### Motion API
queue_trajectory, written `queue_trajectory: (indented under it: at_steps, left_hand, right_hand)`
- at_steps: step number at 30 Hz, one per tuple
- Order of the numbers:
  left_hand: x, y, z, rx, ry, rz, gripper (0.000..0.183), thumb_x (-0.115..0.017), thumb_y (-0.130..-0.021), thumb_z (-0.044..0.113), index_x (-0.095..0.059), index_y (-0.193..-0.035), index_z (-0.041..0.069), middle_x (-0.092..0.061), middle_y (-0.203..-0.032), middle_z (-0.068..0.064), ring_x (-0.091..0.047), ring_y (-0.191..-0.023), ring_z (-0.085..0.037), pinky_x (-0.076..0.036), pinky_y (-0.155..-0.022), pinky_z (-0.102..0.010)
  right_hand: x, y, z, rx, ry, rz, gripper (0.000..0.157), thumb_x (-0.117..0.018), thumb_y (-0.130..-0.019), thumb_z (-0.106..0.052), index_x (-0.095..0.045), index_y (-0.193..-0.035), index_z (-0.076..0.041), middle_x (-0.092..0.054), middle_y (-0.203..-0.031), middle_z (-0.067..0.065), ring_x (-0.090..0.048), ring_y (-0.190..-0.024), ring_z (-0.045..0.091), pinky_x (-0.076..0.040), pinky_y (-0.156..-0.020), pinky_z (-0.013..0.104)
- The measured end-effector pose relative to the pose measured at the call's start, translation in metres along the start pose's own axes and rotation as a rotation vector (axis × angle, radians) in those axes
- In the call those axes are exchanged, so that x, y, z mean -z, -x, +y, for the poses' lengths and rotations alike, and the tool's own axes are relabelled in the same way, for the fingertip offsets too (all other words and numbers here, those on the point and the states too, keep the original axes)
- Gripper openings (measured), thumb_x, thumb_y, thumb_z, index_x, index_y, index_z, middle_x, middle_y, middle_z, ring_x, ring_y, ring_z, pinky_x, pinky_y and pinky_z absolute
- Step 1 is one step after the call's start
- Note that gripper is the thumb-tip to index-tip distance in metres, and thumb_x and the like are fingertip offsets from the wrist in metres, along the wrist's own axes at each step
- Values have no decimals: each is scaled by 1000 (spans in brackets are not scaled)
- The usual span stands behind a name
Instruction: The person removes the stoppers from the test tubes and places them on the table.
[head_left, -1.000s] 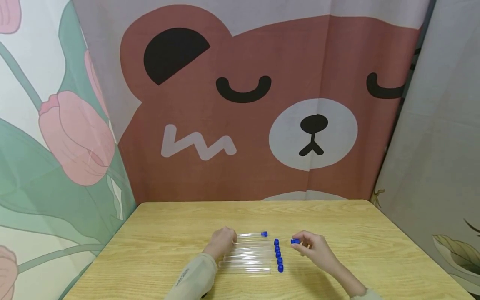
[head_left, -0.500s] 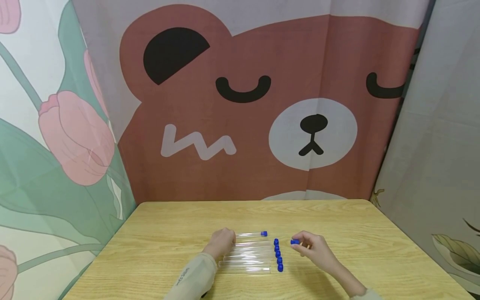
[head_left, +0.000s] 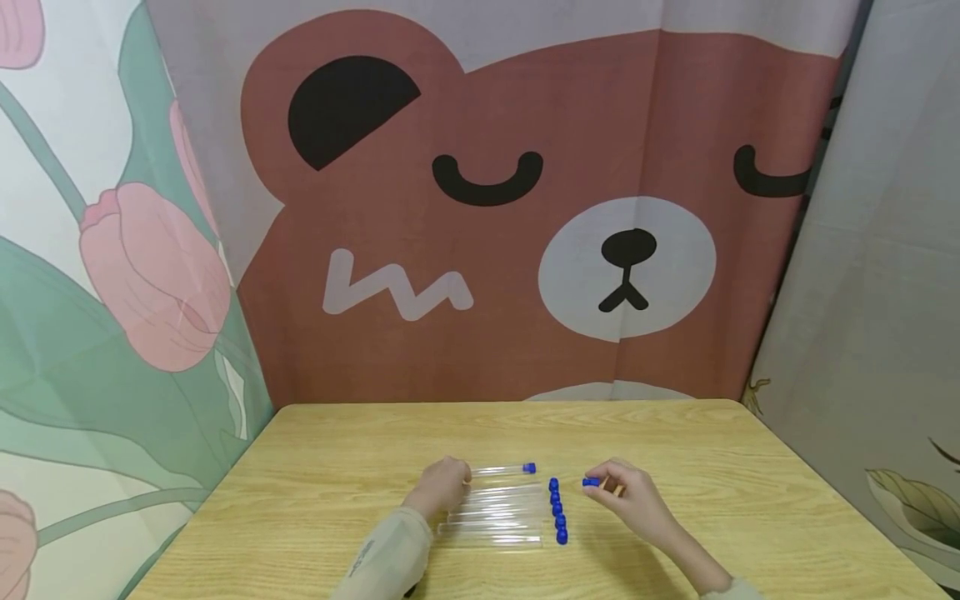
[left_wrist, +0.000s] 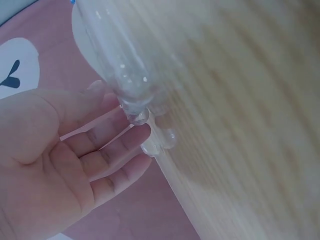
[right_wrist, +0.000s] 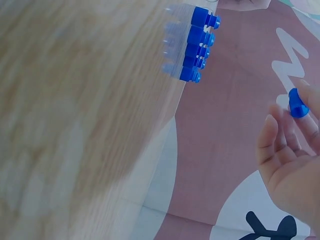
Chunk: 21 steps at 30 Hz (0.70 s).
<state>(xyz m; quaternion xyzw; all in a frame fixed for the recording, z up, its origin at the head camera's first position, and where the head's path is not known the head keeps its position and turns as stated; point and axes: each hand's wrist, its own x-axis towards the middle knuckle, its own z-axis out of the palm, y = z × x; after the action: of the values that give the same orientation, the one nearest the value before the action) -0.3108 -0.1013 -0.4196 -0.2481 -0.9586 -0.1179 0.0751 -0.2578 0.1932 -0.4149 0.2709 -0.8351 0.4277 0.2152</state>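
Clear test tubes (head_left: 498,515) lie side by side on the table, their open ends facing right. Behind them lies another tube (head_left: 495,471) topped with a blue cap (head_left: 529,468). My left hand (head_left: 442,486) is at the left ends of the tubes; in the left wrist view its thumb and forefinger pinch the rounded end of a clear test tube (left_wrist: 117,65), other fingers extended below. To the right, my right hand (head_left: 633,502) pinches a loose blue cap (right_wrist: 298,103) between thumb and fingertips, above the table.
Several blue caps (head_left: 557,510) stand in a column just right of the tubes' open ends. The wooden table (head_left: 337,458) ends at a hanging cloth (head_left: 450,358) printed with a bear. Other patterned cloths hang at both sides.
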Motion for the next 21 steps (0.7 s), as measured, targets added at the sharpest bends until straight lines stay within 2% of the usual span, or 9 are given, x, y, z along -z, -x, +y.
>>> queue_trajectory:
  at_steps: [6,11,17,21]
  left_hand:
    - [1,0,-2,21,50,-3,12,-64,-80,9,-68,-87,0,-66,-86,-8,-62,-80,-22,-50,-66,-32]
    - [6,2,0,32,75,9,13,-64,-81,13,-68,-87,1,-65,-81,-5,-60,-75,-19,-49,-62,-31]
    - [10,6,1,28,114,26,15,-63,-83,14,-67,-89,2,-62,-78,-2,-57,-70,-13,-47,-59,-27]
    - [12,7,2,16,111,49,14,-63,-82,15,-67,-88,2,-61,-75,0,-54,-66,-11,-45,-57,-25]
  right_hand:
    - [-3,-2,0,66,40,62,13,-70,-74,-4,-65,-84,-8,-50,-72,-8,-44,-58,5,-38,-43,20]
    - [-6,-6,2,109,55,64,14,-67,-75,0,-63,-88,-5,-51,-73,-6,-45,-59,4,-39,-43,20]
    - [-8,-13,2,89,81,15,17,-54,-87,-1,-60,-103,2,-48,-76,-6,-43,-56,3,-38,-43,20]
    - [-10,-17,3,66,71,-48,16,-48,-91,-2,-58,-103,4,-49,-80,-2,-46,-54,8,-42,-45,21]
